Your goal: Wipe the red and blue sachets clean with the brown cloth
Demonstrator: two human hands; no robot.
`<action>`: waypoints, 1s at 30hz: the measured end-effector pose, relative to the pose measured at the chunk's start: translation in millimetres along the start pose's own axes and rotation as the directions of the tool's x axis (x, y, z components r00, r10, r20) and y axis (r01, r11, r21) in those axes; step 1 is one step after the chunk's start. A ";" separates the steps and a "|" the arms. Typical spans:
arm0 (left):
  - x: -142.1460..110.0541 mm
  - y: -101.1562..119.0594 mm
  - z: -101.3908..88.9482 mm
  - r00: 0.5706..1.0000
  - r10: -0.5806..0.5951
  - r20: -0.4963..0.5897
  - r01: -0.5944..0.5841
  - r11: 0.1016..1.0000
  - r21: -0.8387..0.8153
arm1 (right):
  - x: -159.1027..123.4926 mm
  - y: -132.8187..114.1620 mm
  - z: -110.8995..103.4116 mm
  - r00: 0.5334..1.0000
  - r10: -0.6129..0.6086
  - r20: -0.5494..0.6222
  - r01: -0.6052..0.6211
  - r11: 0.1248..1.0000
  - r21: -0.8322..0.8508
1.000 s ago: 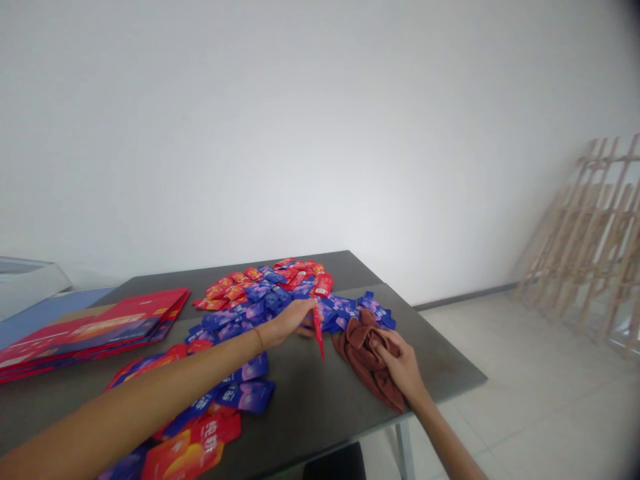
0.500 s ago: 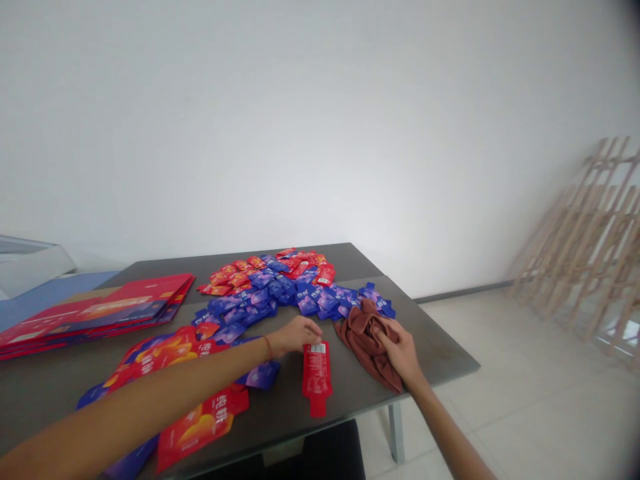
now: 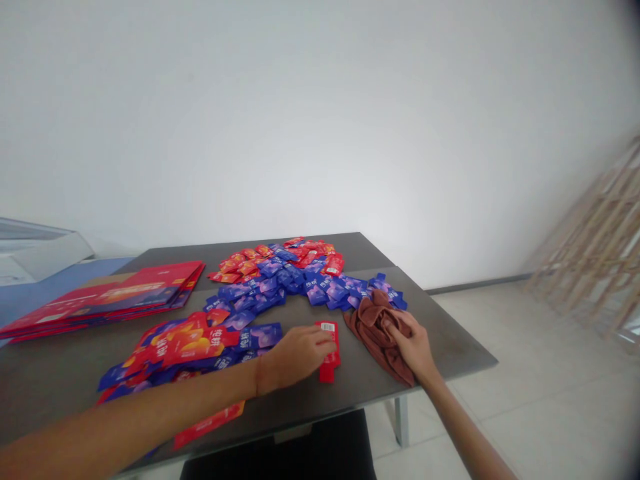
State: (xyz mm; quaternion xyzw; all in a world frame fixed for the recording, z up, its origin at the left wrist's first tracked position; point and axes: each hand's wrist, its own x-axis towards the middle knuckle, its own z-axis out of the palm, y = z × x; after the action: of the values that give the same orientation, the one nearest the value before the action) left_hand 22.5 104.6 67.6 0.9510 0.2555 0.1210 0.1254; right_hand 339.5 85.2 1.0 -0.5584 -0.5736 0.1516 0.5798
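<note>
The left hand (image 3: pixel 300 357) reaches across the near part of the dark grey table (image 3: pixel 440 333), its fingers (image 3: pixel 323 341) stretched out close together over the left side of a long red sachet (image 3: pixel 329 350). The sachet lies flat on the table with a small white label at its far end. Whether those fingers grip it or only rest on it, I cannot tell.

The right hand (image 3: pixel 413 340) sits just to the right, its fingers (image 3: pixel 395 325) curled into a crumpled brown cloth (image 3: pixel 373 337) and holding a fold of it. The cloth lies on the table near its right edge, just beside the sachet but apart from it.

Farther away, a heap of small red and blue sachets (image 3: pixel 285 273) spreads across the table, with blue ones touching the far side of the cloth. Larger red and blue packets (image 3: pixel 185 347) lie in a loose spread beside the left wrist and under the forearm. At the table's left end sits a stack of flat red folders (image 3: pixel 105 300). Off to the right, a wooden frame (image 3: pixel 595 247) leans against the white wall (image 3: pixel 320 120).
</note>
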 end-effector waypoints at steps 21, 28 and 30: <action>-66.7 33.6 67.4 0.986 0.164 -0.025 -0.149 0.945 0.291 | 0.4 -24.7 -1.3 0.969 -0.199 0.146 0.233 0.933 -0.273; -65.0 38.0 74.1 0.985 0.168 -0.050 -0.141 0.930 0.340 | 5.5 -90.4 16.4 0.760 -0.419 0.497 0.585 0.775 -0.240; -63.9 39.6 74.6 0.985 0.166 -0.050 -0.138 0.926 0.352 | -0.5 -108.1 27.2 0.628 -0.422 0.654 0.677 0.710 -0.194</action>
State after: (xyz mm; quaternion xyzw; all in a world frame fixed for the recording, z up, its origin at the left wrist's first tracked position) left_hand 8.8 25.2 -1.2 0.9696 0.2030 0.1207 -0.0640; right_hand 266.5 62.0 81.9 -0.3899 -0.8818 -0.0081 0.2651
